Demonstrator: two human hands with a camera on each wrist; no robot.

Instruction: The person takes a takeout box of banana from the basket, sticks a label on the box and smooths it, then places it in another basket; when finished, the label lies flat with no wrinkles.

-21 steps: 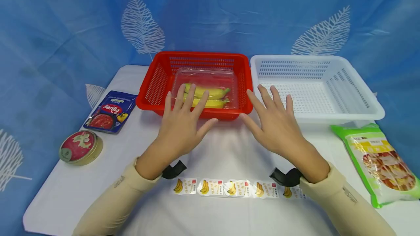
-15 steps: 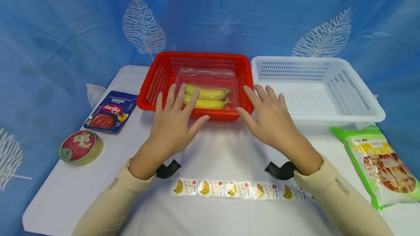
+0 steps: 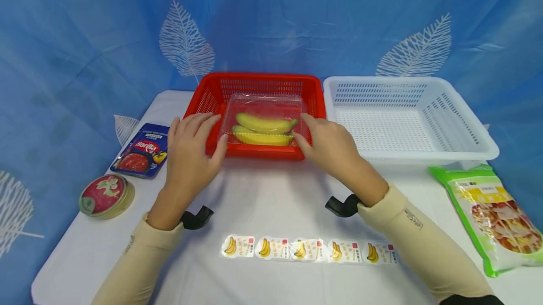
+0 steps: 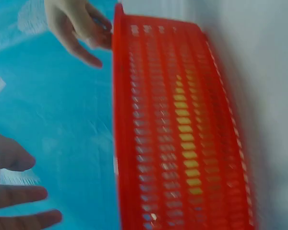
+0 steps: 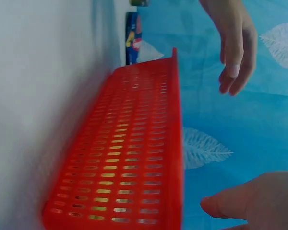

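Observation:
A red basket (image 3: 259, 152) stands at the back middle of the table in the head view. In it lies a clear plastic box (image 3: 268, 106) with two bananas (image 3: 265, 124) inside. My left hand (image 3: 188, 152) is over the basket's left side, fingers bent forward and thumb apart. Over the right side is my right hand (image 3: 333, 147), its thumb and forefinger spread near the box's right edge. Both wrist views look at the basket's front wall (image 4: 153, 120), bananas showing yellow through the slots. Above the rim, the right hand's thumb (image 5: 230, 203) hangs free in the right wrist view.
A white basket (image 3: 411, 155) adjoins the red one on the right. Farther right lies a green-edged food bag (image 3: 494, 215). A blue Barilla pouch (image 3: 142, 150) and a round tin (image 3: 107, 196) are at left. Banana stickers (image 3: 308, 250) line the table's front.
My left hand has moved left and my right hand slightly left, toward the basket's two sides. Fingers that were spread and straight are now more bent. The basket has not moved.

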